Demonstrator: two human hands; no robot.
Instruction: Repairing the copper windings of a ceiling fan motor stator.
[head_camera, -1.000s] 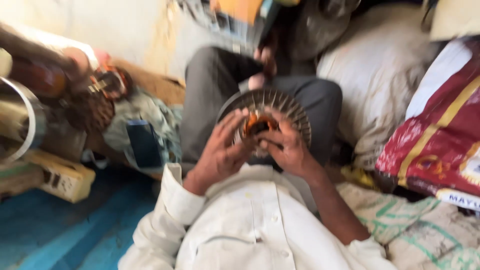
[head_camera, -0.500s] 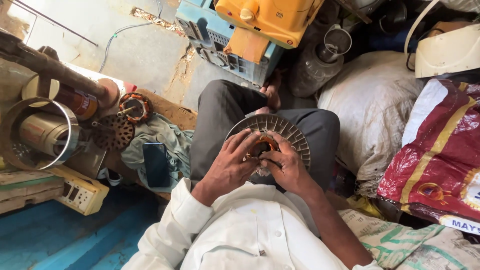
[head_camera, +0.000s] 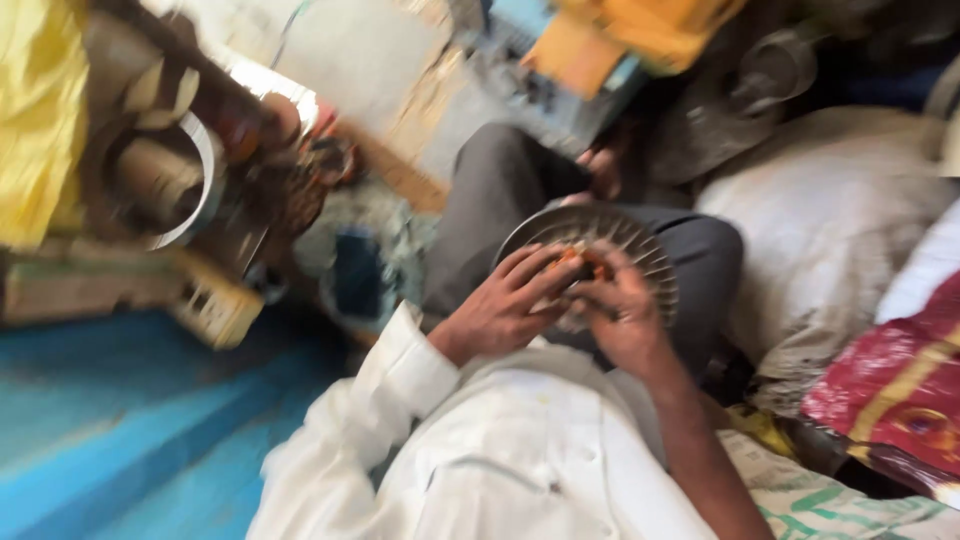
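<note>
A round finned metal motor part (head_camera: 600, 235) with copper-coloured windings at its centre rests on my lap, over grey trousers. My left hand (head_camera: 500, 305) grips its near left side, fingers reaching onto the windings. From the right, my right hand (head_camera: 615, 310) curls over the centre and presses its fingertips on the copper wire. Both hands touch the part and almost meet in the middle. The picture is blurred by motion.
A blue floor (head_camera: 110, 430) lies at the lower left. Metal cylinders and motor parts (head_camera: 170, 180) stand at the left, near a yellow cloth (head_camera: 40, 110). A pale sack (head_camera: 830, 230) and a red printed bag (head_camera: 890, 400) lie at the right. Crates (head_camera: 610, 50) sit at the top.
The view has swung right and down with heavy blur, so the scene slid sideways in the picture. Both hands stay on the finned motor part, still working at its centre.
</note>
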